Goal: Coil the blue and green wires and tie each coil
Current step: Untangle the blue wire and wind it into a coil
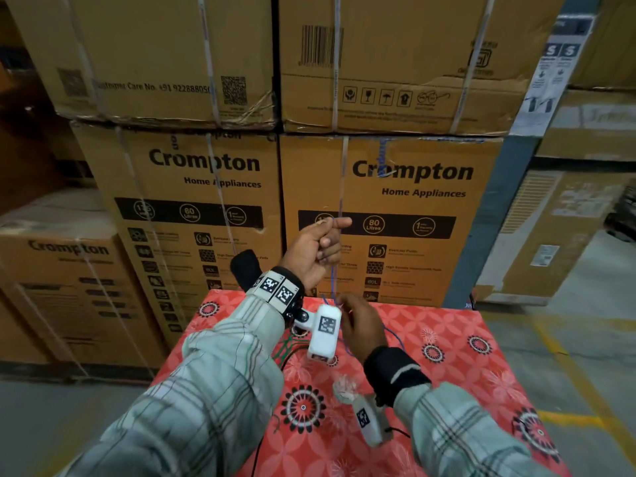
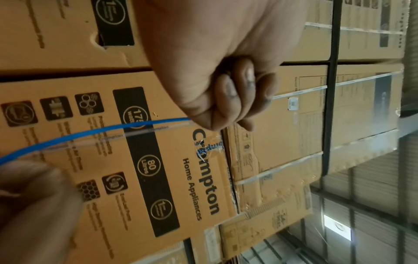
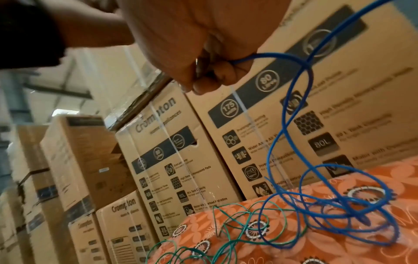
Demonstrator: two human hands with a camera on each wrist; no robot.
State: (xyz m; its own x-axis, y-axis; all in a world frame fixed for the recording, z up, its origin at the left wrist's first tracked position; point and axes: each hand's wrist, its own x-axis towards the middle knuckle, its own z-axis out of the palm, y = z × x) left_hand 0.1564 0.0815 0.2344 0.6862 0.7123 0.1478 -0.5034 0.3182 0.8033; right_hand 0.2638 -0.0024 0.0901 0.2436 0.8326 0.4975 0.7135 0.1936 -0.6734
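A thin blue wire (image 1: 333,277) runs taut and nearly upright between my two hands, above the far edge of the table (image 1: 447,356). My raised left hand (image 1: 327,242) grips its upper part in curled fingers, as the left wrist view shows: left hand (image 2: 226,101), blue wire (image 2: 101,130). Lower down, my right hand (image 1: 349,313) pinches the same wire. In the right wrist view the right hand (image 3: 214,75) holds the blue wire (image 3: 288,123), whose slack falls in loose loops onto the cloth. The green wire (image 3: 226,230) lies tangled on the table; the head view shows the green wire (image 1: 284,346) partly hidden under my left wrist.
The table wears a red floral cloth. A small clear plastic packet (image 1: 344,387) lies on it near my right wrist. Stacked cardboard boxes (image 1: 395,187) stand close behind the table's far edge. Bare concrete floor (image 1: 568,339) lies to the right.
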